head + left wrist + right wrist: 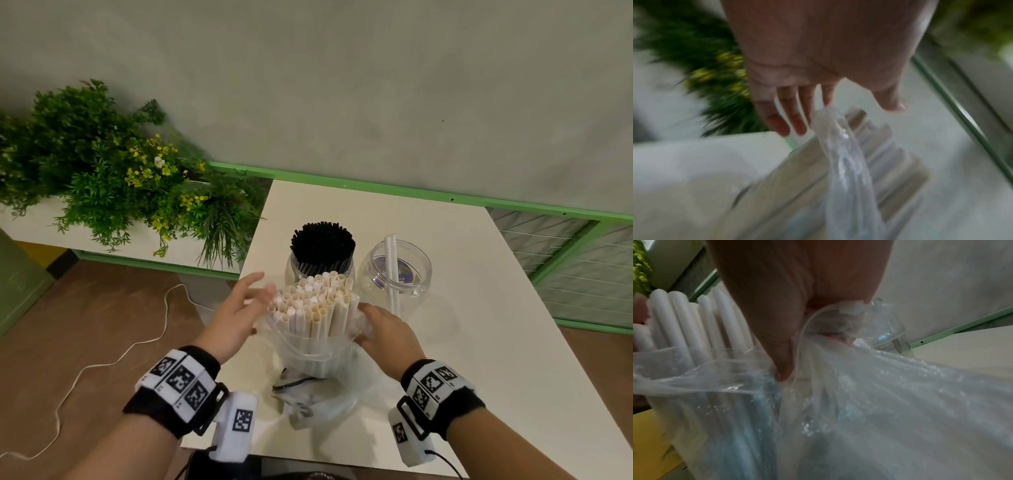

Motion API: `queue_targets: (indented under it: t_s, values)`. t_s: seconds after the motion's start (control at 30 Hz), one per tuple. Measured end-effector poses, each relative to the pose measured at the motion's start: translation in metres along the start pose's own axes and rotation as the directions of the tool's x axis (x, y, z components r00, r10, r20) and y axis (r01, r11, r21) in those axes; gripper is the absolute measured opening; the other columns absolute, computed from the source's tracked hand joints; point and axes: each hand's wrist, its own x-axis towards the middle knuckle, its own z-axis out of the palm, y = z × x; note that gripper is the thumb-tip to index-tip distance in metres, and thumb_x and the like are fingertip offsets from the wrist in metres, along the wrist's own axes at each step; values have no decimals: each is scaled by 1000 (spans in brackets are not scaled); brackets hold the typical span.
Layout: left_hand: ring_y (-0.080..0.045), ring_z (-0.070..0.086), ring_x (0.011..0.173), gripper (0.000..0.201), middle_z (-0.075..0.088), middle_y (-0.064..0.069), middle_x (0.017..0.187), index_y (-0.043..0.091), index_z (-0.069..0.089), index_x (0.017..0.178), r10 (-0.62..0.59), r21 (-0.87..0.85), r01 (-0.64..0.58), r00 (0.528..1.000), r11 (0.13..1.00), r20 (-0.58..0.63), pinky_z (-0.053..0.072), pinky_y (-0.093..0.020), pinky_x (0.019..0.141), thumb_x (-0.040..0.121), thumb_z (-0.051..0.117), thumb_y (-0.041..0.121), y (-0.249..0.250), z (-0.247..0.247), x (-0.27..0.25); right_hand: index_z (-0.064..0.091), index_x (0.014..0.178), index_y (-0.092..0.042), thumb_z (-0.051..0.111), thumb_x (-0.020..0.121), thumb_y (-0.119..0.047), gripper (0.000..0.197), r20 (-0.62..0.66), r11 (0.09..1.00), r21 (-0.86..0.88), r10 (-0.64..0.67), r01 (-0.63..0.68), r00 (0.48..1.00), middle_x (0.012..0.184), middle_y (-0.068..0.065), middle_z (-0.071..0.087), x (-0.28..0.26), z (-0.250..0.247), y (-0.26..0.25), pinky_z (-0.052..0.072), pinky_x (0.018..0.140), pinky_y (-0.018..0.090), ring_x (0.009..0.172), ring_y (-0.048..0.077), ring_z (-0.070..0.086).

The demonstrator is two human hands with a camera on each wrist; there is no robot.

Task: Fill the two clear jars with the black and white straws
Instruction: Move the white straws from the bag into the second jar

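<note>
A bundle of white straws (315, 305) is held upright in a clear plastic bag (308, 353) above the near part of a white table (479, 308), its open ends turned up toward the head camera. The bag's edge is pinched and gathered by the right hand (387, 332), with thumb and fingers curled into the film at the bundle's right side. The left hand (236, 311) is spread, fingers straight and apart, just beside the bundle's left flank; actual contact with the straws cannot be made out, the left wrist view being blurred.

Directly behind the bundle, a clear jar (320, 267) is seen already packed with black straws (322, 245). To its right a second clear jar (397, 270) is shown holding only two white straws (392, 263), leaning against its rim.

The bundle's long axis is near vertical, and the nearly empty jar lies beyond and to the right of it, closer to the right hand than to the left. A lift out of the bag and a carry forward-right is judged to be called for. Artificial greenery (113, 171) is seen at the far left.
</note>
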Motion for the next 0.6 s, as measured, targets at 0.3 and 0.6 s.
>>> queue_targets:
  t_s: [0.3,0.6]
  values:
    - [-18,55,75,16,59,1,77,14,62,86,-267,-423,270,961,865,67,50,-33,69,90,59,29,5,15,6,42,137,-24,64,86,-32,56,12,999,10,34,-34,999,127,0,56,1,2,-2,45,84,30,110,21,56]
    - [-8,53,47,21,54,1,52,11,51,82,-302,-732,285,947,618,114,48,-18,44,100,40,12,-12,24,15,43,135,-26,66,84,-34,56,-10,997,55,52,-52,999,123,-1,59,-2,5,-4,47,83,31,108,21,57]
